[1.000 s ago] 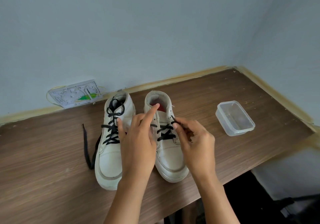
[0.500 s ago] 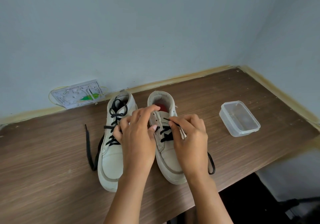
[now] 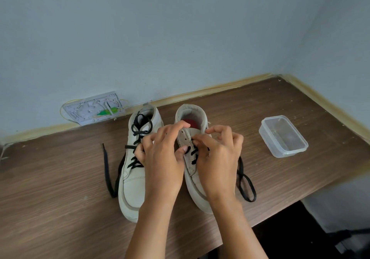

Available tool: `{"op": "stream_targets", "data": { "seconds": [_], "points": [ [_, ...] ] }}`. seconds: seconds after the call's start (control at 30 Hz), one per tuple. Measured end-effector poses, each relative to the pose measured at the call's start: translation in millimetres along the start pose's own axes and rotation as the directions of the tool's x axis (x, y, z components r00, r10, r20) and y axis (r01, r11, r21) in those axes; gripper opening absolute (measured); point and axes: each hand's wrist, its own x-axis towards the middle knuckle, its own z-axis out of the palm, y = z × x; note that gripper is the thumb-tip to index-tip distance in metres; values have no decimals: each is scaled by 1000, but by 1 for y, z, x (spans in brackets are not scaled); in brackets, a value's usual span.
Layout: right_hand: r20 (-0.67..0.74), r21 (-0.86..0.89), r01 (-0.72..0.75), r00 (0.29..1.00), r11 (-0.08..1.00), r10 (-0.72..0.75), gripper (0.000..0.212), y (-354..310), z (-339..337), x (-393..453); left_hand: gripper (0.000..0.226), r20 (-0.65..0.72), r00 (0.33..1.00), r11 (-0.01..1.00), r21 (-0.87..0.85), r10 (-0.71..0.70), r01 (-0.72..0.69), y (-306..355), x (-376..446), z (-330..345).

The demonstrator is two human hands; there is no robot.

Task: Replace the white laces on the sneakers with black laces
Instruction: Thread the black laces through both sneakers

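Two white sneakers stand side by side on a wooden table [image 3: 50, 208], toes toward me. The left sneaker [image 3: 133, 182] has a black lace through its eyelets, with a loose end [image 3: 107, 168] trailing on the table. The right sneaker [image 3: 193, 118] is laced in black only across its lower eyelets. My left hand [image 3: 162, 158] grips the left eyelet flap of the right sneaker, thumb pressed against it. My right hand [image 3: 216, 154] pinches the black lace [image 3: 193, 151] at an eyelet row. A slack loop of that lace [image 3: 247, 184] lies to the shoe's right.
A clear plastic container [image 3: 283, 136] stands open at the right of the table. A white panel with yellow wires [image 3: 94, 107] leans against the wall behind the left sneaker. The table's front edge runs close below my wrists, and walls close the back and right sides.
My right hand has drawn the lace tip inward to the eyelet row, and its fingers have spread. My left hand has shifted slightly up the flap. More slack lace lies right of the shoe.
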Motion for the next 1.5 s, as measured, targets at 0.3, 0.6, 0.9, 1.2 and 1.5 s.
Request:
{"op": "stream_targets", "data": {
  "seconds": [0.3, 0.6, 0.9, 1.2, 1.5],
  "points": [
    [133, 178, -147, 983, 973, 124, 22, 0, 1, 8, 57, -16, 1000, 999, 45, 10, -9, -1, -1, -1],
    [35, 207, -198, 980, 958, 195, 28, -3, -21, -19, 24, -125, 992, 998, -54, -31, 24, 0, -1, 0],
    [122, -116, -173, 975, 978, 187, 71, 4, -25, -66, 14, -166, 986, 993, 116, -5, 24, 7, -4, 8],
    [382, 2, -241, 897, 971, 222, 99, 7, -25, -59, 9, -451, 881, 983, 37, -145, 181, -11, 2, -12],
    [383, 4, -243, 897, 970, 222, 100, 6, -24, -59, 14, -236, 970, 984, 175, 61, -20, -9, 1, -12]
  ]
}}
